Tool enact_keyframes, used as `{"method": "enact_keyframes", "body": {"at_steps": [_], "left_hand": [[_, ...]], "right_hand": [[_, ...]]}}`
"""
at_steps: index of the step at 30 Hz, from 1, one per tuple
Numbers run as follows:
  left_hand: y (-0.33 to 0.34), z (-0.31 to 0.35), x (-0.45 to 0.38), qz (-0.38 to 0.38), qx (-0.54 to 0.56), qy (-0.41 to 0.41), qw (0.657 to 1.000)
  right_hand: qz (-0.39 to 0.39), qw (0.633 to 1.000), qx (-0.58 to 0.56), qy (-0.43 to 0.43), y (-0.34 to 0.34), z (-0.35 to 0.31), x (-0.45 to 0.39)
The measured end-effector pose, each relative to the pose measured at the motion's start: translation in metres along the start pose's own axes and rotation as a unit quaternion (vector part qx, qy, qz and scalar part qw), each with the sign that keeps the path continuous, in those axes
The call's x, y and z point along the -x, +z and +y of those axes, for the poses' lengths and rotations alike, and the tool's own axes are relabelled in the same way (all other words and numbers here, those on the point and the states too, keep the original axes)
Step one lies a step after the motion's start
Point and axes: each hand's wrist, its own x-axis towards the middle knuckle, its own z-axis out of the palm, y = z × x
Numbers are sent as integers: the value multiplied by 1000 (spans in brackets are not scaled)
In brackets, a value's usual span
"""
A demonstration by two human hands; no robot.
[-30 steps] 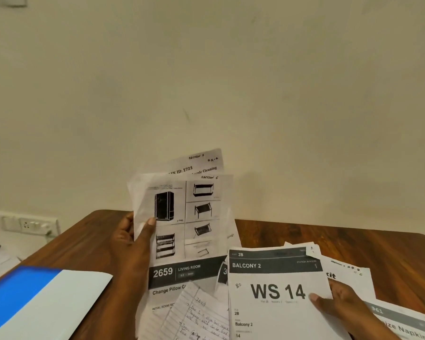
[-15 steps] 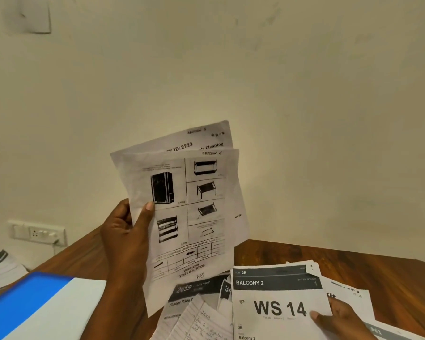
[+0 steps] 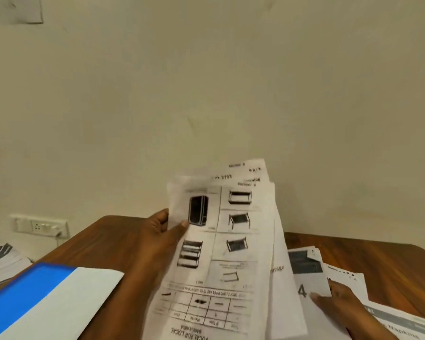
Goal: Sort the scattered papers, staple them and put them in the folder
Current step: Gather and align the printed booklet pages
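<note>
While the left hand (image 3: 161, 231) pinched a raised sheaf of sheets (image 3: 221, 253) with thumb in front, the right hand (image 3: 339, 303) pressed flat fingers on loose papers (image 3: 309, 278) on the table (image 3: 103, 239), so sorting seemed unfinished, the blue folder (image 3: 42, 300) waiting at left.

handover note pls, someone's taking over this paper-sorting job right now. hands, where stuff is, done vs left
Left hand: holds a fanned bunch of sheets up off the table, thumb on the front furniture-diagram page.
Right hand: rests flat on the loose papers lying on the table.
Blue folder: on the table, left side.
Done: some sheets gathered.
Left: finish sorting, staple, file. No stapler in view.
</note>
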Motion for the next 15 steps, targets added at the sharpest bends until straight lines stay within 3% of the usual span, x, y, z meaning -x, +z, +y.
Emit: {"method": "enact_keyframes", "body": {"at_steps": [3,7,12,15], "left_hand": [[-4,-31,9,-52,-58,-129,989],[-9,-53,12,-52,-163,-196,966],[-15,-86,5,-33,-354,-182,917],[-17,-106,-6,-15,-504,-121,855]], "right_hand": [[-14,999,-51,3,-6,-7,5],[-46,989,-144,1,-14,2,13],[-34,980,-193,-23,-33,2,10],[-27,977,-202,-54,-54,-11,13]]}}
